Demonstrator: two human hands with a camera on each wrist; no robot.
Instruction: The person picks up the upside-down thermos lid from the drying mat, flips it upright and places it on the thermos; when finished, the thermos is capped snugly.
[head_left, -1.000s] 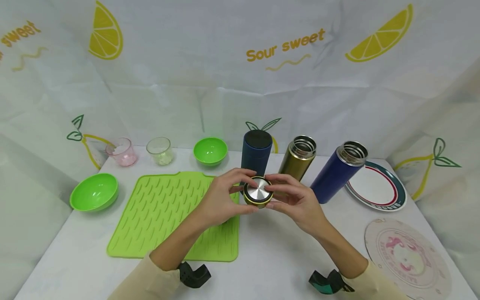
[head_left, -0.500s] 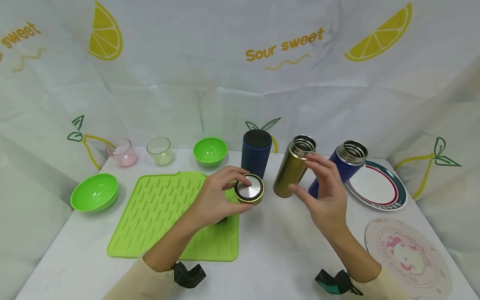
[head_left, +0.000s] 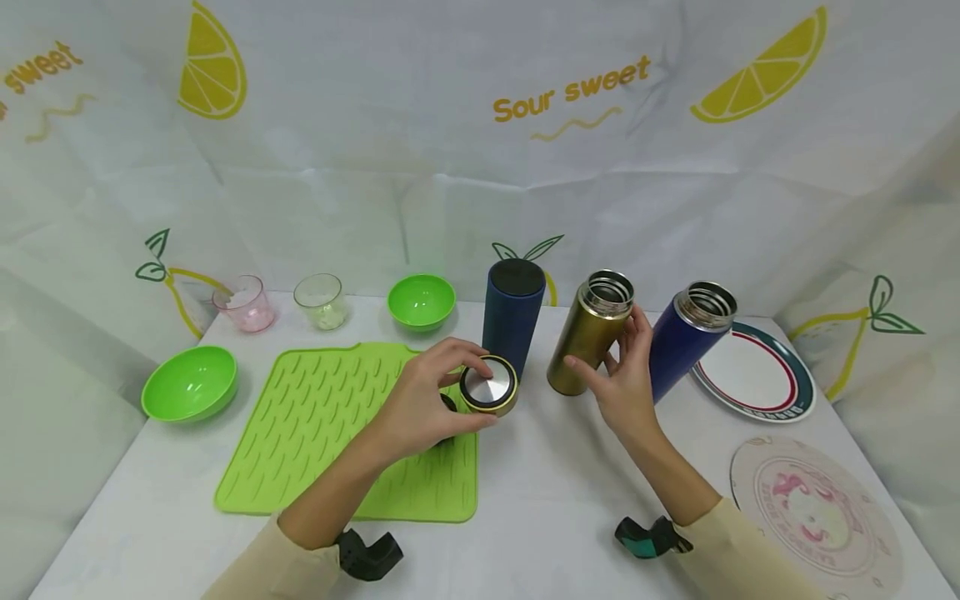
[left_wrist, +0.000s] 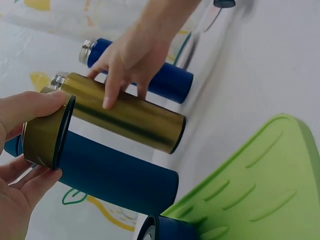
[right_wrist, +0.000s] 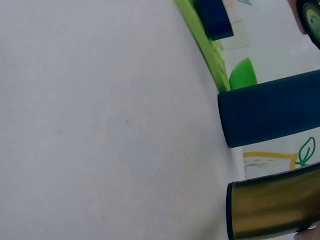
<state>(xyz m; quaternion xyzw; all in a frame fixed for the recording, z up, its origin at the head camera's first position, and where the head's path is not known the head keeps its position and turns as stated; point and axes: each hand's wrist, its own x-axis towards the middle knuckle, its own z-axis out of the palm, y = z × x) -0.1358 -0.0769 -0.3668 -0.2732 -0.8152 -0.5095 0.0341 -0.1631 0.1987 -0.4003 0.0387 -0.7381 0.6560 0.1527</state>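
Observation:
My left hand (head_left: 420, 402) pinches a gold flask lid (head_left: 489, 386) with a silver top, holding it above the right edge of the green mat. My right hand (head_left: 628, 390) grips the upright gold vacuum flask (head_left: 581, 354), thumb on its near side and fingers on its right. The flask's steel mouth is uncovered. Close on the right stands a blue flask (head_left: 686, 342), also uncovered. A dark blue flask (head_left: 513, 308) with its top on stands behind the lid. In the left wrist view, a dark blue cap (left_wrist: 172, 230) lies at the mat; my left hand mostly hides it from the head view.
The ribbed green mat (head_left: 322, 433) covers the table's left middle. Two green bowls (head_left: 189, 385), a pink glass (head_left: 251, 308) and a clear glass (head_left: 318, 302) stand behind and left of it. At right lie a rimmed plate (head_left: 750, 367) and a round pink-printed mat (head_left: 817, 512).
My right hand has let go of the lid, moved right and taken hold of the gold flask. My left hand has shifted slightly left with the lid.

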